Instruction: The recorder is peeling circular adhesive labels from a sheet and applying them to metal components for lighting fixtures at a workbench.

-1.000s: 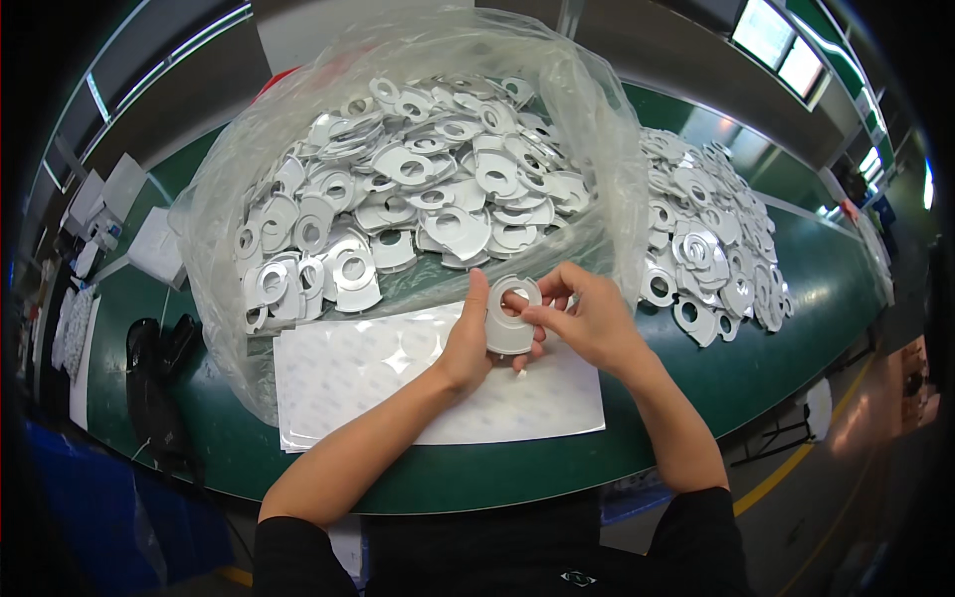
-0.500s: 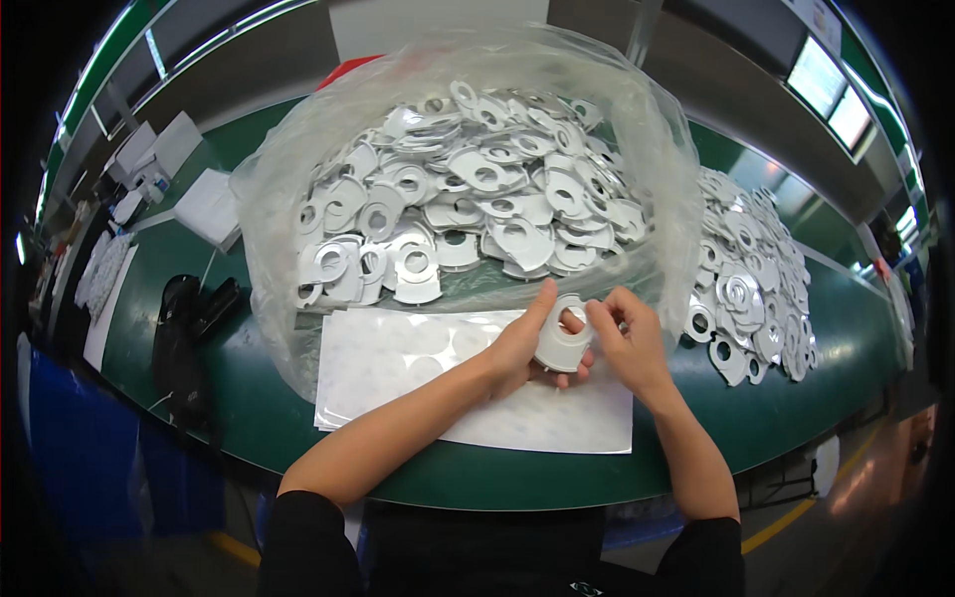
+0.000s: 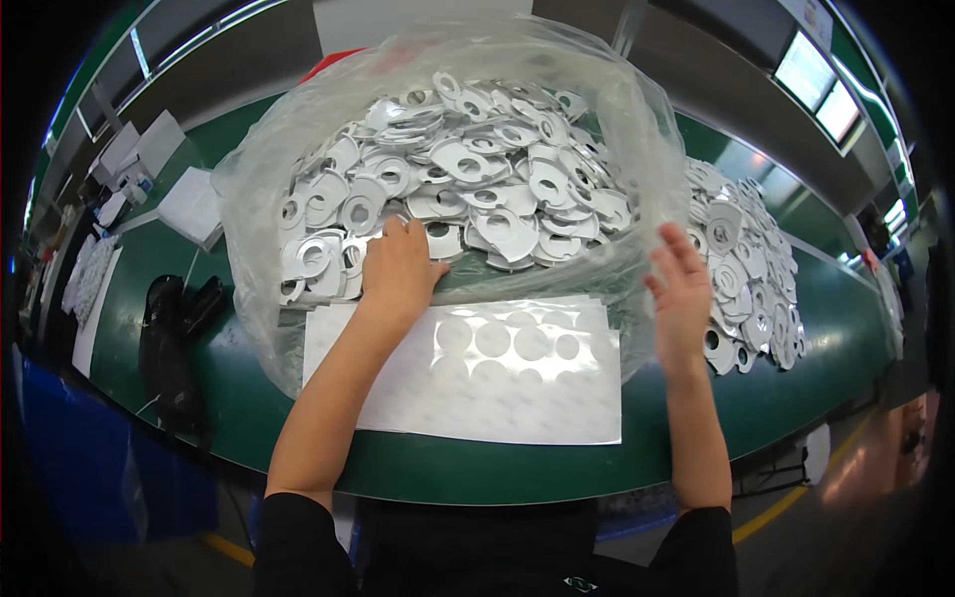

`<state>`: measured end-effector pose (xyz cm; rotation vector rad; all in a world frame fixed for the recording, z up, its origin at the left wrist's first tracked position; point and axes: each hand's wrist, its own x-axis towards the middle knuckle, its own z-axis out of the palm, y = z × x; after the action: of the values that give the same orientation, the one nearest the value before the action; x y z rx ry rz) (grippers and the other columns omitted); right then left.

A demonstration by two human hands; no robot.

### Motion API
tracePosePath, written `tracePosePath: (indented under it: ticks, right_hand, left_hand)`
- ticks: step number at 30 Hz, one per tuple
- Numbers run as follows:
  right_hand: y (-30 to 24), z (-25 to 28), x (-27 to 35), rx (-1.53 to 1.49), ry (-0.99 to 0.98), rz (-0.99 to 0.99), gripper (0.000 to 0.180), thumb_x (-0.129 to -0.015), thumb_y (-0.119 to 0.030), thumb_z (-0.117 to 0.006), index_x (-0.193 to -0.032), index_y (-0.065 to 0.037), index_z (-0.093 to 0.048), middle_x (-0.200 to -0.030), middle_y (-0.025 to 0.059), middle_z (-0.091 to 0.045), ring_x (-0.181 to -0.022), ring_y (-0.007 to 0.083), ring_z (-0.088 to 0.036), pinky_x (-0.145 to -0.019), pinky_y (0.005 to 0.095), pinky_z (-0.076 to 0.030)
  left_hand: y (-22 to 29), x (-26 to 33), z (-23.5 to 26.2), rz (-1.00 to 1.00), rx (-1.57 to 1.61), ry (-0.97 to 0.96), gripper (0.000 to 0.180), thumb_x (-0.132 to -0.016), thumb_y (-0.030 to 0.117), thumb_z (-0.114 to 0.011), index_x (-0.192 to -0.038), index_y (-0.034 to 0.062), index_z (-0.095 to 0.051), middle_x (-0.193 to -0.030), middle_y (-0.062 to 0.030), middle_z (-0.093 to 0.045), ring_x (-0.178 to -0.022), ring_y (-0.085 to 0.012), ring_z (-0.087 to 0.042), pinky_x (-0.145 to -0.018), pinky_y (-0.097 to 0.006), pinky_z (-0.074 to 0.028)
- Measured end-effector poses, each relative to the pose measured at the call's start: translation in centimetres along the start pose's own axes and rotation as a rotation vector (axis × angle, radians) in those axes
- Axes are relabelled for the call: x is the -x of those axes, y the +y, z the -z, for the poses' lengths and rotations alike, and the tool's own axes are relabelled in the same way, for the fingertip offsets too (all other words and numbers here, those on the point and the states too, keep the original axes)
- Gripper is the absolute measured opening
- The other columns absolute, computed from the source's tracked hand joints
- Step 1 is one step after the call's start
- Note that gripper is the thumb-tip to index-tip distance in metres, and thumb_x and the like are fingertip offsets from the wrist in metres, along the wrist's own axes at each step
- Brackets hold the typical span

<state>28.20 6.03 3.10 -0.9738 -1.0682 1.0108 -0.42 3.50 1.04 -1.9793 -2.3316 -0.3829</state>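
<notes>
At the front edge of the heap inside a clear plastic bag, my left hand has its fingers bent over a flat white plastic part with a round hole. My palm and fingers hide most of that part. Off to the right, my right hand is raised with its fingers apart, holding nothing. Just beyond its fingertips, a white ring-shaped part lies on top of the right-hand pile. Between my forearms lies a stack of glossy white sticker sheets with round shapes on the top one.
The large heap of white parts fills the bag on the green table. A black handheld device lies left of the bag. White boxes stand at the back left.
My hands have parted. The left went from the held white part to the heap in the bag; the right let go and moved right to the other pile. The view shifted slightly.
</notes>
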Motion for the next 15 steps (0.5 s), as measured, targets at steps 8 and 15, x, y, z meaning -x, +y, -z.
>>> tracePosePath:
  ticks: [8,15]
  right_hand:
    - [2.1,-2.2,5.0,0.851,-0.780,0.243,0.029,-0.070,-0.020,-0.074,-0.089,-0.001,-0.063,-0.083,0.0098,-0.059,-0.081,0.0281,-0.057,-0.071,0.0358,-0.046]
    - [1.7,-1.7,4.7,1.004,-0.743,0.280,0.034,-0.064,-0.017,-0.078,-0.089,0.000,-0.062,-0.084,0.0123,-0.060,-0.078,0.0282,-0.057,-0.071,0.0356,-0.046]
  left_hand:
    - [-0.6,0.0,0.7,-0.129,0.097,0.062,0.051,-0.070,0.017,-0.074,-0.110,-0.0005,-0.048,-0.101,-0.0205,-0.050,-0.084,-0.0395,-0.057,-0.074,-0.043,-0.048]
    - [4.1,0.2,3.9,-0.157,1.085,-0.319,0.057,-0.073,0.016,-0.071,-0.124,0.0042,-0.046,-0.113,-0.0139,-0.054,-0.100,-0.0223,-0.054,-0.080,-0.035,-0.047]
